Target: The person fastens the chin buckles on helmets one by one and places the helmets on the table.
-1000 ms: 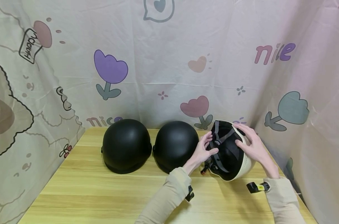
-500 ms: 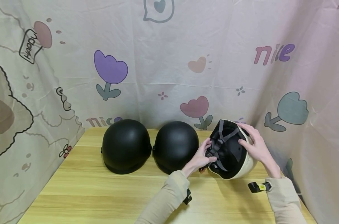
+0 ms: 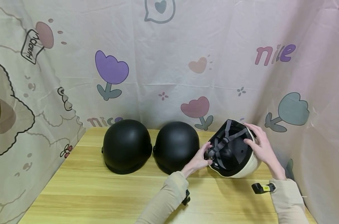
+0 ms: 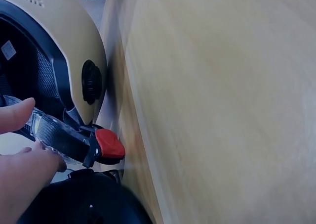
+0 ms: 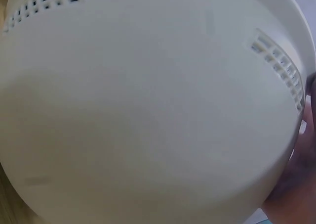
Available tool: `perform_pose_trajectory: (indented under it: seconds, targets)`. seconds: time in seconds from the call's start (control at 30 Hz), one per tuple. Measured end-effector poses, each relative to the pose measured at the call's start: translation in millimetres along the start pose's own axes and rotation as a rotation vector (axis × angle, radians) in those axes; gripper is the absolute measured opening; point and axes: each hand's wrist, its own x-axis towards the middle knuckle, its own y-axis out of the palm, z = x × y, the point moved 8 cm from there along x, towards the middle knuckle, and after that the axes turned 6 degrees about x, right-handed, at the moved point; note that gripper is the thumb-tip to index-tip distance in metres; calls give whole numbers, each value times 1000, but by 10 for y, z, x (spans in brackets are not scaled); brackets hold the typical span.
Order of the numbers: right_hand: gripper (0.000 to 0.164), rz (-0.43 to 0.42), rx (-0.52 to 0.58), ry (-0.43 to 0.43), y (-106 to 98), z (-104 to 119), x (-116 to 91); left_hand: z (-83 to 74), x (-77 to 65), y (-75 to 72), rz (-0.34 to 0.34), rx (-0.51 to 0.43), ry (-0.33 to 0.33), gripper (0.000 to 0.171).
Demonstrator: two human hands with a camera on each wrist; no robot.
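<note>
A cream helmet [image 3: 245,169] lies tipped at the right of the table, its black lined inside facing left and towards me. My right hand [image 3: 261,146] grips its upper right rim, thumb inside and fingers over the shell. Between thumb and fingers, my left hand [image 3: 197,160] holds the grey chin strap [image 4: 64,139] at the helmet's left side. Close to those fingers, a red buckle tab [image 4: 109,144] shows in the left wrist view. The outer shell fills most of the right wrist view, hiding most of that hand.
Two black helmets [image 3: 127,146] [image 3: 176,146] stand dome up, side by side, left of the cream one; the nearer one is just beside my left hand. They rest on a wooden table [image 3: 102,199]. A printed curtain [image 3: 158,46] hangs behind.
The cream helmet has shifted right and turned a little, showing more of its inside. My right hand moved right with it; the left hand came lower onto the strap.
</note>
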Motion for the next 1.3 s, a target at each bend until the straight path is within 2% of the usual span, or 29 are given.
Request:
perform_pose_trajectory:
  seconds: [0.2, 0.43, 0.63, 0.77, 1.03, 1.3]
  targets:
    - [53, -26, 0, 48, -47, -51, -11, -34, -10, -21, -40, 60, 22, 82]
    - [54, -18, -9, 127, -92, -172, -42, -61, -14, 25, -39, 105, 45, 79]
    - [52, -35, 26, 142, -142, -247, -83, -76, -7, 46, -65, 236, 64, 74]
    - [52, -47, 34, 164, -179, -304, -123, -113, -13, 56, -79, 280, 86, 74]
    - [53, -45, 32, 209, -218, -426, -203, -180, -18, 46, -120, 276, 122, 74]
    - [53, -92, 59, 218, -242, -489, -284, -172, -1, 9, -151, 251, 134, 72]
